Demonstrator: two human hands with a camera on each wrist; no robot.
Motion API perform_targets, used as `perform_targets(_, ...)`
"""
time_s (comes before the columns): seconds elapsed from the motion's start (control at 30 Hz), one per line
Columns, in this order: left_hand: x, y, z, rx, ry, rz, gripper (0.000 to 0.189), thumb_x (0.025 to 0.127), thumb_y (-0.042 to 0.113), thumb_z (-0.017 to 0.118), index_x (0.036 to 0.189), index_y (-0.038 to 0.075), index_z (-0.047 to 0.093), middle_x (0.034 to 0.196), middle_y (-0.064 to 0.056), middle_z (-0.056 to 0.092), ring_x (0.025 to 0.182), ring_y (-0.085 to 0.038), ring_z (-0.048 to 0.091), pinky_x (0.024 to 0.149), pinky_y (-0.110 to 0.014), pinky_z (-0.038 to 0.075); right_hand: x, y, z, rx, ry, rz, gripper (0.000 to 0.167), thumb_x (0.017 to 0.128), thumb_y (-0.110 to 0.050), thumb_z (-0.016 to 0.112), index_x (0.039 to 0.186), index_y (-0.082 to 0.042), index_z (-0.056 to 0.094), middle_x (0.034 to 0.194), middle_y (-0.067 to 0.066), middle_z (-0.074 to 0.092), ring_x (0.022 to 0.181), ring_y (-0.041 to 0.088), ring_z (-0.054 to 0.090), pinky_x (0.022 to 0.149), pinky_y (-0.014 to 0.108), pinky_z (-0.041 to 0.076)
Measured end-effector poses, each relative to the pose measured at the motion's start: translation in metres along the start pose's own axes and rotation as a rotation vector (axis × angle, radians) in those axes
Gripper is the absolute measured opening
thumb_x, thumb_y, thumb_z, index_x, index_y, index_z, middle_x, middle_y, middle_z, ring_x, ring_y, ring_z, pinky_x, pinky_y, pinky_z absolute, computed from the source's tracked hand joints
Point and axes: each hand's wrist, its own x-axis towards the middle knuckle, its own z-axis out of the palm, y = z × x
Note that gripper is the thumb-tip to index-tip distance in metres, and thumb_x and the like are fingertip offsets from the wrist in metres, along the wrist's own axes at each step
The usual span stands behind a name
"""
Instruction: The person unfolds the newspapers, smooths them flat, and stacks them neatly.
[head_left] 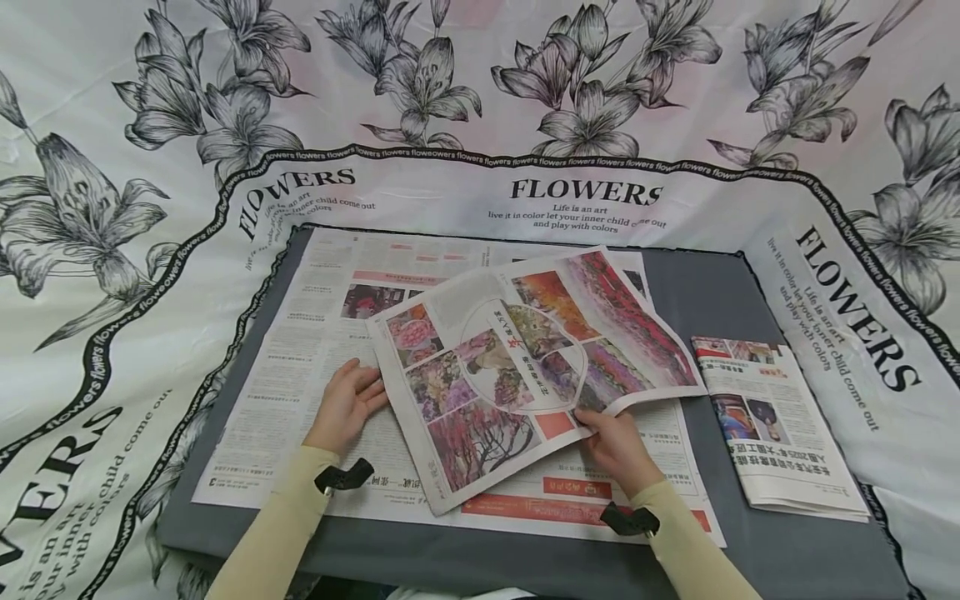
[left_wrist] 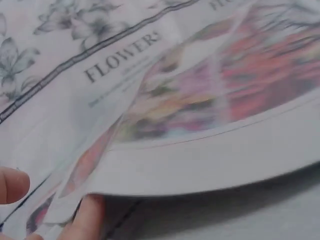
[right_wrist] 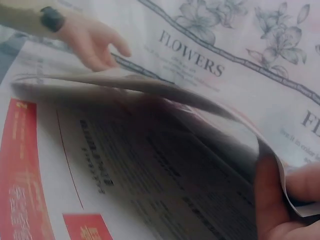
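Note:
A folded newspaper sheet with colour flower photos (head_left: pixel 480 433) is tilted above a larger spread newspaper (head_left: pixel 277 400). My right hand (head_left: pixel 618 450) pinches the sheet's near right edge between thumb and fingers; the right wrist view shows the edge bent in that grip (right_wrist: pixel 280 200). At the sheet's left edge is my left hand (head_left: pixel 347 408), its fingers (left_wrist: pixel 90 217) extended and touching the underside of the edge. Its thumb stands apart from the paper. Beneath the lifted sheet, the printed page lies in shadow.
To the right, a folded newspaper (head_left: pixel 780 433) lies on the dark grey table (head_left: pixel 697 292). White cloth (head_left: pixel 435 192) printed with flowers and lettering surrounds the tabletop on its far side and both sides.

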Motion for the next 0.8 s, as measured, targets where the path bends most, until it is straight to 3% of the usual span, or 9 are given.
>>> perform_targets(0.1,0.013,0.015,0.001,0.180,0.107,0.111,0.074,0.104,0.013,0.048,0.165,0.016,0.007,0.163,-0.019,0.028,0.132,-0.024,0.053,0.102,-0.033,0.053,-0.002,-0.002,-0.007,-0.070,-0.040,0.002,0.054,0.100,0.008,0.049,0.141,-0.012,0.021,0.126,-0.003,0.048,0.095,-0.005,0.065,0.089,0.018,0.055)
perform_targets(0.2,0.024,0.028,0.007,0.495,0.181,0.263,0.070,0.101,0.017,0.055,0.163,0.014,0.022,0.162,-0.019,0.032,0.143,-0.034,0.042,0.114,-0.046,0.043,-0.003,-0.005,-0.013,-0.128,-0.079,-0.007,0.051,0.098,0.007,0.053,0.140,-0.011,0.033,0.113,-0.014,0.059,0.098,-0.005,0.065,0.089,0.018,0.055)
perform_targets(0.27,0.033,0.035,0.016,0.702,0.158,0.344,0.066,0.100,0.020,0.057,0.160,0.012,0.030,0.162,-0.019,0.035,0.146,-0.040,0.038,0.116,-0.053,0.038,-0.003,-0.007,-0.018,-0.154,-0.108,-0.016,0.052,0.097,0.008,0.053,0.142,-0.010,0.035,0.107,-0.018,0.062,0.098,-0.004,0.066,0.087,0.018,0.055)
perform_targets(0.33,0.043,0.041,0.028,0.866,0.078,0.389,0.063,0.101,0.023,0.057,0.158,0.011,0.034,0.161,-0.020,0.038,0.147,-0.043,0.037,0.117,-0.058,0.037,-0.002,-0.008,-0.021,-0.178,-0.138,-0.023,0.052,0.096,0.008,0.054,0.143,-0.005,0.034,0.104,-0.017,0.063,0.096,-0.003,0.067,0.085,0.019,0.056)
perform_targets(0.43,0.058,0.049,0.050,1.032,-0.077,0.395,0.062,0.103,0.028,0.056,0.157,0.009,0.036,0.158,-0.022,0.041,0.144,-0.044,0.041,0.115,-0.059,0.039,-0.001,-0.009,-0.025,-0.198,-0.172,-0.031,0.053,0.095,0.009,0.055,0.142,-0.004,0.035,0.103,-0.015,0.066,0.094,0.001,0.070,0.084,0.022,0.058)
perform_targets(0.53,0.074,0.054,0.069,1.153,-0.185,0.361,0.062,0.103,0.030,0.055,0.157,0.007,0.036,0.156,-0.024,0.043,0.142,-0.043,0.044,0.113,-0.059,0.041,0.001,-0.007,-0.027,-0.219,-0.198,-0.035,0.052,0.094,0.010,0.056,0.140,-0.006,0.037,0.104,-0.014,0.067,0.094,0.003,0.071,0.084,0.024,0.059)
perform_targets(0.67,0.091,0.057,0.084,1.285,-0.227,0.321,0.055,0.103,0.022,0.052,0.155,0.008,0.042,0.150,-0.024,0.051,0.136,-0.042,0.051,0.111,-0.057,0.044,0.004,-0.008,-0.029,-0.233,-0.212,-0.036,0.052,0.095,0.009,0.055,0.141,-0.005,0.036,0.105,-0.014,0.066,0.095,0.002,0.070,0.085,0.023,0.058)
perform_targets(0.8,0.099,0.058,0.087,1.341,-0.231,0.327,0.056,0.095,0.003,0.046,0.150,0.010,0.049,0.140,-0.025,0.057,0.126,-0.041,0.057,0.104,-0.055,0.048,0.006,-0.013,-0.034,-0.249,-0.204,-0.047,0.058,0.095,0.009,0.054,0.147,-0.002,0.031,0.106,-0.016,0.066,0.097,0.001,0.070,0.086,0.023,0.058)
